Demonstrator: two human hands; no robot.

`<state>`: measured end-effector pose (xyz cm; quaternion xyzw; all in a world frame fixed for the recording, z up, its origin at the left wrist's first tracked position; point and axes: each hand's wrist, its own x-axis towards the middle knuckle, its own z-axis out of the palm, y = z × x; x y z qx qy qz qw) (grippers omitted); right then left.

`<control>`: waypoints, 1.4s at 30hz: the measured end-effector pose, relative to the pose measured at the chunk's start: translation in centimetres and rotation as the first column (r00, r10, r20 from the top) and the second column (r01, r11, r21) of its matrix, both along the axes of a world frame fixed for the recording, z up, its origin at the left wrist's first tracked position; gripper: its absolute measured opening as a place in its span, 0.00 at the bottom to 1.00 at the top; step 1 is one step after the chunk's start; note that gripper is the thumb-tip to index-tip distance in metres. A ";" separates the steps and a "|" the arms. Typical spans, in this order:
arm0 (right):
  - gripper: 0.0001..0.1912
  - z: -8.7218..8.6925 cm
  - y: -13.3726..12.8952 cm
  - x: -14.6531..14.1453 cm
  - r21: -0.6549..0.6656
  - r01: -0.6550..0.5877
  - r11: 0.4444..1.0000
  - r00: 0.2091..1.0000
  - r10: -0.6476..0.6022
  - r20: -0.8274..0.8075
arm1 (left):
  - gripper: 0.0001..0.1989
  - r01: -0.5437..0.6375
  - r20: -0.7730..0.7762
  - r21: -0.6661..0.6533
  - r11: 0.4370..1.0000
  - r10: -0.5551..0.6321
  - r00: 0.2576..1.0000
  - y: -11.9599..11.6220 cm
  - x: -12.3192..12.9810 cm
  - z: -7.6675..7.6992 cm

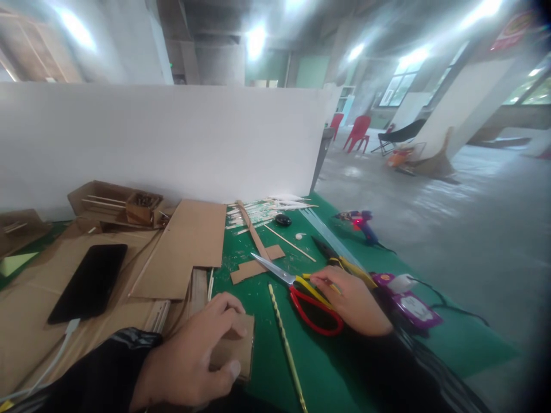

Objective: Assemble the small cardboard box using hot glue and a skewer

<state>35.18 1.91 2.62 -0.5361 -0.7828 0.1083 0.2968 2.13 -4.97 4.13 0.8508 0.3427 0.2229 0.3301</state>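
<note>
My left hand (pixel 193 350) lies over a small brown cardboard piece (pixel 241 350) at the near edge, fingers bent and thumb apart, gripping it. My right hand (pixel 353 298) has its fingers closed at the yellow handle of a pair of scissors (pixel 279 272). The scissors have one red and one yellow handle loop, and their blades point to the far left, over a cut cardboard strip (pixel 253 268). Between my hands lies a twisted yellow-green rod (pixel 282 332). Pliers (pixel 331 252) with dark jaws and yellow handles lie just beyond my right hand.
To the left, a black phone (pixel 90 281) with a white cable rests on cardboard sheets (pixel 185 235). Thin wooden sticks (pixel 253 215) and clear glue sticks (pixel 331 235) are farther back. A glue gun (pixel 359 223) and a purple packet (pixel 411 310) lie right. A white partition (pixel 172 137) stands behind.
</note>
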 end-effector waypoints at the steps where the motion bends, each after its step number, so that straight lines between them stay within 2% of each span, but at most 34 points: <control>1: 0.15 0.1 0.0 0.0 -0.005 0.010 1.000 1.000 -0.010 0.000 | 0.21 0.000 0.001 0.004 1.000 0.000 1.000 0.0 0.0 0.0; 7: 0.13 0.2 -0.2 0.2 0.015 0.068 0.998 0.997 -0.068 -0.034 | 0.20 0.008 0.008 0.014 1.000 -0.009 1.000 0.2 0.1 0.0; 14: 0.13 -0.7 0.2 0.7 0.043 0.025 0.999 0.998 -0.022 -0.051 | 0.22 -0.003 -0.012 0.014 1.000 0.003 1.000 0.2 0.1 -0.3; 20: 0.12 -1.3 0.8 1.0 0.077 0.180 0.981 0.982 -0.175 -0.072 | 0.21 -0.001 -0.014 0.002 1.000 0.001 1.000 0.2 0.0 -0.2; 23: 0.12 0.0 0.8 1.4 0.115 0.290 0.950 0.955 -0.281 -0.089 | 0.22 -0.001 -0.007 -0.019 1.000 0.000 1.000 0.4 0.0 -0.1; 26: 0.13 2.1 1.3 2.0 0.179 0.367 0.913 0.930 -0.358 -0.077 | 0.22 0.009 0.005 -0.028 1.000 -0.009 1.000 0.5 0.0 -0.2; 30: 0.15 3.8 3.4 2.7 0.194 0.298 0.935 0.951 -0.308 0.021 | 0.22 0.011 0.015 -0.021 1.000 -0.011 1.000 0.6 0.0 -0.4; 32: 0.15 3.4 4.6 2.7 0.126 0.270 0.955 0.952 -0.284 0.113 | 0.22 0.009 0.014 -0.015 1.000 -0.009 1.000 0.6 0.0 -0.5; 36: 0.12 1.0 6.1 2.0 0.008 0.232 0.973 0.937 -0.226 0.268 | 0.21 0.002 0.001 -0.009 1.000 -0.002 1.000 0.6 0.1 -0.5; 39: 0.11 -0.7 6.4 1.5 -0.019 0.208 0.978 0.924 -0.190 0.331 | 0.22 0.009 -0.002 -0.014 1.000 -0.009 1.000 0.6 0.1 -0.5; 42: 0.10 -1.5 6.5 1.2 -0.021 0.233 0.972 0.902 -0.208 0.379 | 0.23 0.009 -0.006 -0.009 1.000 -0.009 1.000 0.6 0.1 -0.6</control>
